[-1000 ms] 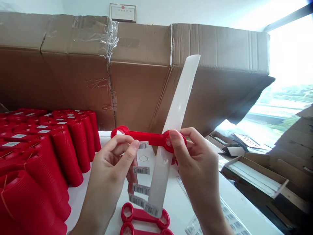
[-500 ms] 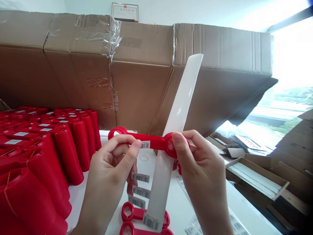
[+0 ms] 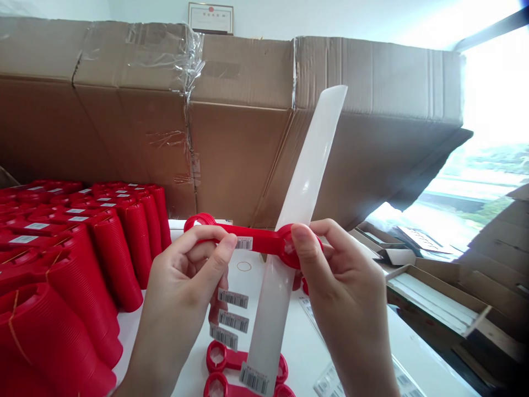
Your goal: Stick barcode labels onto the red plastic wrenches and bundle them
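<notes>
My right hand [image 3: 345, 275] grips one ring end of a red plastic double-ring piece [image 3: 264, 241], thumb pressed on its face. A long whitish strip [image 3: 308, 165] slants behind that ring, with a barcode label [image 3: 255, 378] at its lower end; whether my fingers also hold it is hidden. My left hand [image 3: 185, 281] pinches the left edge of another barcode label [image 3: 244, 243], which lies against the bar of the red piece. Several more labels [image 3: 233, 320] hang from its lower fingers. Below, similar red pieces [image 3: 235, 361] lie on the white table.
Bundled stacks of red pieces [image 3: 86, 264] fill the left side, some with rubber bands. Large cardboard boxes [image 3: 239, 149] stand across the back. Label sheets [image 3: 328, 380] and a rubber band [image 3: 243, 266] lie on the table [image 3: 417, 344]. At right is an open carton [image 3: 438, 298] of white items.
Both hands keep their grip, with only slight shifts. The labels hanging from my left fingers have moved a little left. The top of the whitish strip has tipped slightly right.
</notes>
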`<state>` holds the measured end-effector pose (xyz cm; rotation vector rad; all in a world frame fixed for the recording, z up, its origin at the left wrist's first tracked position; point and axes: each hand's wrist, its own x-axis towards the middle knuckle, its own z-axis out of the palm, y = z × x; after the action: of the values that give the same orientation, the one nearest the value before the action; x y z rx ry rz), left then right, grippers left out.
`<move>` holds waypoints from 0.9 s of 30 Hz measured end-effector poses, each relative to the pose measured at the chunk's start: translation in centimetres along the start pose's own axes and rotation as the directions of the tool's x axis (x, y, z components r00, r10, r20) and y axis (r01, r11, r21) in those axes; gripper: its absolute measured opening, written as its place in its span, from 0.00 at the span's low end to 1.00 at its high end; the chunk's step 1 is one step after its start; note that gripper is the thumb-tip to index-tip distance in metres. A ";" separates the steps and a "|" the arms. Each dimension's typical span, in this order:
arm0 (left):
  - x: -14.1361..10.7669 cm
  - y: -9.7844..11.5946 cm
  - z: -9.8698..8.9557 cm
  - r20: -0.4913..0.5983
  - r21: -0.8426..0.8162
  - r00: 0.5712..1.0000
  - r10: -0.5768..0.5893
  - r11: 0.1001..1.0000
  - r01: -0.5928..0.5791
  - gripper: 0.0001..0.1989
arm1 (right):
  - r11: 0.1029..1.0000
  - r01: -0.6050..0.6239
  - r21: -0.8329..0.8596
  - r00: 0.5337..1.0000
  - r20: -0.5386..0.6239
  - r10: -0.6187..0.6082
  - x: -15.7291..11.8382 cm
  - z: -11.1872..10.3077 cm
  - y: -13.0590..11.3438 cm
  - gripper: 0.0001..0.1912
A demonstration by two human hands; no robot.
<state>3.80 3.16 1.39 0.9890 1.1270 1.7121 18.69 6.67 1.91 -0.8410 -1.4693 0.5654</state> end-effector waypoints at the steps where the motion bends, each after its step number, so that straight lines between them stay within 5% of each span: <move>1: 0.0 0.0 0.0 -0.001 -0.001 1.000 0.000 1.000 0.000 0.17 | 1.000 -0.002 -0.004 1.000 -0.001 0.002 -0.1 0.0 0.0 0.17; 15: 0.0 0.0 0.2 0.001 -0.002 1.000 0.001 1.000 -0.001 0.17 | 1.000 0.001 -0.024 1.000 -0.001 -0.001 -0.2 0.2 -0.3 0.17; 27: 1.2 -0.7 0.8 -0.156 0.199 0.977 0.147 0.973 -0.115 0.22 | 0.997 -0.075 -0.033 0.996 0.039 0.076 -0.1 0.8 0.3 0.20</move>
<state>4.28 4.72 1.12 1.0701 1.3823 1.8484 17.96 6.92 1.54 -0.9177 -1.4909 0.6205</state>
